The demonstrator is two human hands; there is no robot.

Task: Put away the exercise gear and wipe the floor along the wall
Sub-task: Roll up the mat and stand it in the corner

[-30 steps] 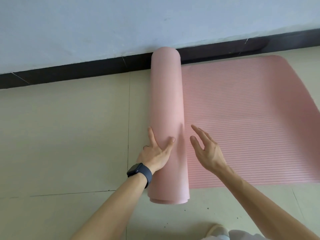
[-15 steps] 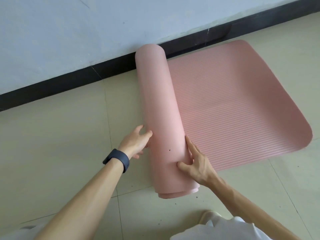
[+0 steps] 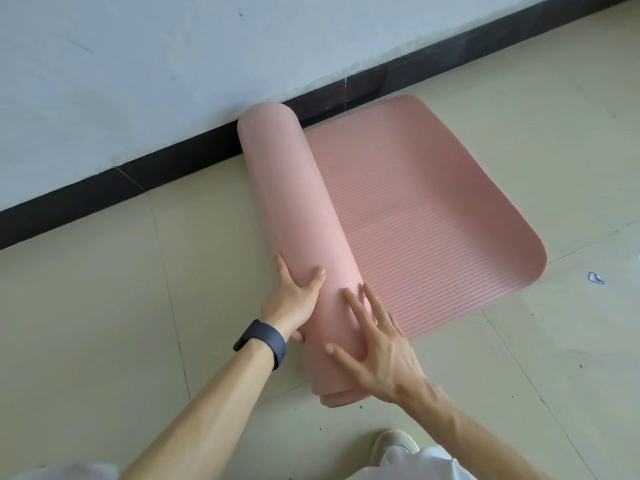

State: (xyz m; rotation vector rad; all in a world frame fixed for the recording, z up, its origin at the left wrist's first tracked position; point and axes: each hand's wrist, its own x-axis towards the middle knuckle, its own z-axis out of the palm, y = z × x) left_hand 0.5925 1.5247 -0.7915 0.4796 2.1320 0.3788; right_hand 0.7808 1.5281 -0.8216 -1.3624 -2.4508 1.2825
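A pink ribbed exercise mat [image 3: 426,216] lies on the tiled floor, its left part wound into a thick roll [image 3: 287,188] that runs from the wall toward me. My left hand [image 3: 294,299], with a dark watch on the wrist, presses against the roll's left side with thumb on top. My right hand [image 3: 377,351] lies flat on top of the roll near its close end, fingers spread and straight. A short stretch of mat lies flat to the right of the roll.
A white wall with a black skirting board [image 3: 104,192] runs diagonally behind the mat. The beige floor tiles [image 3: 104,323] spread all round. A small scrap [image 3: 595,278] lies on the floor right of the mat. My shoe [image 3: 394,445] shows at the bottom edge.
The roll has turned further right over the flat mat. My right hand moved from the roll's right flank onto its top; my left hand slid up onto the roll's side.
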